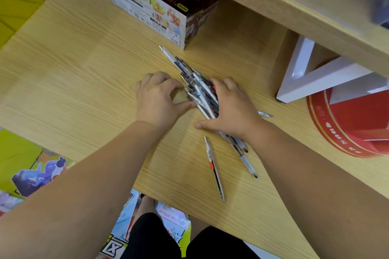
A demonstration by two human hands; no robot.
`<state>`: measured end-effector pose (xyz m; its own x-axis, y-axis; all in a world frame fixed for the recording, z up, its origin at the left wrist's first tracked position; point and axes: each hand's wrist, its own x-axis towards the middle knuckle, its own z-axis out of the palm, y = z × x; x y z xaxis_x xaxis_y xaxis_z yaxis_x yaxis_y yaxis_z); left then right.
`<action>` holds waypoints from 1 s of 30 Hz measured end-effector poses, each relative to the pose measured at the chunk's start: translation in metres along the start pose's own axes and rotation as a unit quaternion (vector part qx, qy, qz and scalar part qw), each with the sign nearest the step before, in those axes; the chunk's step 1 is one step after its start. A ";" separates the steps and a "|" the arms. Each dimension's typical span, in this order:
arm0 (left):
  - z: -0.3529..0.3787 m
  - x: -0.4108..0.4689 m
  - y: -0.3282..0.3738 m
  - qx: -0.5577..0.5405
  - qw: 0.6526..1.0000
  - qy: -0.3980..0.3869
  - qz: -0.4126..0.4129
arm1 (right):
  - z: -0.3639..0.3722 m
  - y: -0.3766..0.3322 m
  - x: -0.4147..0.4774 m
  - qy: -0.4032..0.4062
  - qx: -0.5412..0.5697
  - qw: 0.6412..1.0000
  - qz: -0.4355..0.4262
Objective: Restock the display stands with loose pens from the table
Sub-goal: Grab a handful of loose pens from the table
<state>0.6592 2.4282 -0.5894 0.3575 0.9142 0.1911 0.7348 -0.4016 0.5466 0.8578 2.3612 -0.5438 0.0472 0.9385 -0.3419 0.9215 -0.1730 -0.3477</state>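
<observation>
Loose pens point(200, 92) lie heaped on the bench point(73, 69); left grip point(156, 99) and right grip point(233, 107) curl round the heap from opposite sides, apparently raking it into 1 bundle for lifting.

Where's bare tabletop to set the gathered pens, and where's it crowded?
Widest bare table: left of the left hand, from the printed box to the near edge. Strip behind the pen pile, between box and white stand. Crowded around the right hand: stray pens, red stand.
</observation>
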 end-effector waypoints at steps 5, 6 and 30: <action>0.001 0.006 0.004 0.005 1.000 0.010 -0.019 | -0.002 0.002 0.000 0.034 0.030 0.999 -0.017; 0.001 0.007 0.006 0.005 1.000 0.009 -0.027 | -0.003 0.003 0.000 0.037 0.028 0.999 -0.021; -0.005 -0.088 0.051 0.043 0.973 -0.159 0.164 | -0.048 0.037 -0.020 0.022 0.300 0.944 0.134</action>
<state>0.6624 2.3275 -0.5741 0.7309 0.6784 0.0750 0.5920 -0.6848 0.4250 0.9089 2.3501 -0.5080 0.2749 0.8463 -0.4564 0.4904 -0.5317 -0.6905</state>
